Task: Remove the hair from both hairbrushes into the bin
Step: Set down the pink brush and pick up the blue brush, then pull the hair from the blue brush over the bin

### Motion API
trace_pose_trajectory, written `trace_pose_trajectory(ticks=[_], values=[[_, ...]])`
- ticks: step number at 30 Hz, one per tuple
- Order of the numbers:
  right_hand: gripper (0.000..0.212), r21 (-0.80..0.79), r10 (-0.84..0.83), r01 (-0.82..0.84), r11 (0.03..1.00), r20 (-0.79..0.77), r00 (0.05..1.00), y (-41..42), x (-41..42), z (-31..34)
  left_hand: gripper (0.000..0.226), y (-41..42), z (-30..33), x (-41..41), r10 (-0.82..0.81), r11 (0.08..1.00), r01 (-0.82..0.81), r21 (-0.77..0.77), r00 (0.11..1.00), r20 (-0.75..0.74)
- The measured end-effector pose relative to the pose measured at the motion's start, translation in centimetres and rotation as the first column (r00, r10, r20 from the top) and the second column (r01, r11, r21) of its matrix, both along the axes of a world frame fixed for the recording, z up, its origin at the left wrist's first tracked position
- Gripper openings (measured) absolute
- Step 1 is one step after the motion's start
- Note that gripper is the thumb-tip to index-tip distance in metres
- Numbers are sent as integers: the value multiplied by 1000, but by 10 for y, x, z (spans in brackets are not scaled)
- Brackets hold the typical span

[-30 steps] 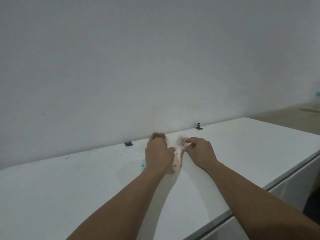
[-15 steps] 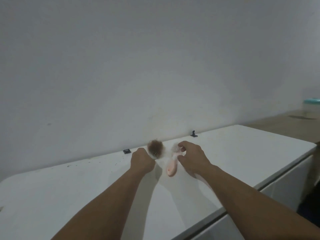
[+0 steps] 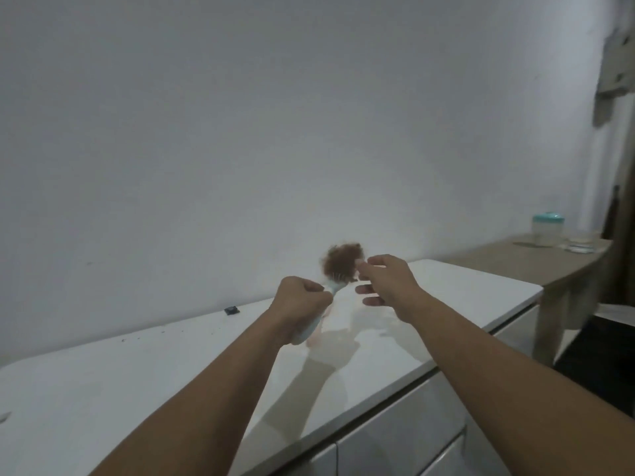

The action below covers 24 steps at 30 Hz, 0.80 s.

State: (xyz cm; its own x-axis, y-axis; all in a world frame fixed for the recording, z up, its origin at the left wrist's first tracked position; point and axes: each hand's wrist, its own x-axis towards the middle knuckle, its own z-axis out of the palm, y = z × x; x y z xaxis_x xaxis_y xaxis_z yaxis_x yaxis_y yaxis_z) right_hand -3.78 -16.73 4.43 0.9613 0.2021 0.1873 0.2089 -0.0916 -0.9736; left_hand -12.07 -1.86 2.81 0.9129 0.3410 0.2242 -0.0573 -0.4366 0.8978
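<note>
My left hand (image 3: pixel 298 300) is a closed fist around the handle of a pale teal hairbrush (image 3: pixel 307 330), held up above the white counter (image 3: pixel 137 372). A thick clump of brown hair (image 3: pixel 341 261) covers the brush's head. My right hand (image 3: pixel 388 280) is just right of the head. Its thumb and forefinger pinch the right edge of the hair clump and its other fingers are spread. A pink hairbrush (image 3: pixel 314 340) lies on the counter under my left hand, mostly hidden. No bin is in view.
A small black clip (image 3: pixel 231 310) sits at the counter's back edge by the wall. At the right stands a brown table (image 3: pixel 536 266) with a teal-lidded jar (image 3: pixel 548 228). Cabinet fronts (image 3: pixel 412 424) run below the counter's front edge.
My right hand let go of the pink brush, which now lies on the counter, and moved up to the hair. My left hand lifted the teal brush higher. The view swung right.
</note>
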Motion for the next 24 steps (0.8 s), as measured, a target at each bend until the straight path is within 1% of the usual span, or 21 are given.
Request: trace_pose_trajectory(ticks=[3, 5, 6, 9, 11, 13, 16, 17, 19, 20, 22, 24], values=[[40, -3, -49, 49, 999, -2, 999, -33, -13, 11, 20, -30, 3, -7, -102, 995, 102, -17, 995, -6], [33, -4, -91, 91, 996, -6, 996, -57, -20, 13, 21, -50, 1, -9, -153, 988, 153, -25, 988, -13], [33, 6, -110, 111, 994, -13, 994, -70, -23, 12, 21, -59, -1, -9, -175, 984, 174, -29, 985, -13], [48, 41, -170, 172, 984, -49, 984, -111, -33, 6, 10, -92, -8, -12, -269, 960, 266, -88, 963, -31], [50, 62, -209, 213, 975, -74, 975, -140, -41, -4, 19, -118, -17, -14, -361, 918, 344, -197, 931, -55], [47, 47, -256, 262, 964, -101, 961, -168, -52, -18, 24, -144, -30, -18, -444, 863, 408, -296, 894, -62], [41, -25, -305, 304, 952, -130, 944, -209, -73, -44, 29, -179, -57, -19, -569, 793, 501, -348, 813, -126], [38, -33, -310, 308, 951, -142, 940, -221, -81, -54, 26, -191, -66, -19, -606, 767, 524, -370, 782, -149], [31, -20, -325, 327, 945, -179, 929, -243, -95, -75, 11, -212, -86, -22, -659, 716, 535, -448, 730, -183], [29, -12, -337, 342, 939, -206, 919, -252, -100, -87, 12, -222, -96, -23, -667, 705, 521, -482, 718, -199], [27, -4, -359, 371, 929, -264, 895, -270, -105, -113, 34, -239, -119, -22, -666, 711, 491, -504, 701, -256], [29, 1, -342, 361, 932, -323, 882, -284, -110, -141, 50, -254, -144, -21, -649, 737, 456, -498, 683, -335]])
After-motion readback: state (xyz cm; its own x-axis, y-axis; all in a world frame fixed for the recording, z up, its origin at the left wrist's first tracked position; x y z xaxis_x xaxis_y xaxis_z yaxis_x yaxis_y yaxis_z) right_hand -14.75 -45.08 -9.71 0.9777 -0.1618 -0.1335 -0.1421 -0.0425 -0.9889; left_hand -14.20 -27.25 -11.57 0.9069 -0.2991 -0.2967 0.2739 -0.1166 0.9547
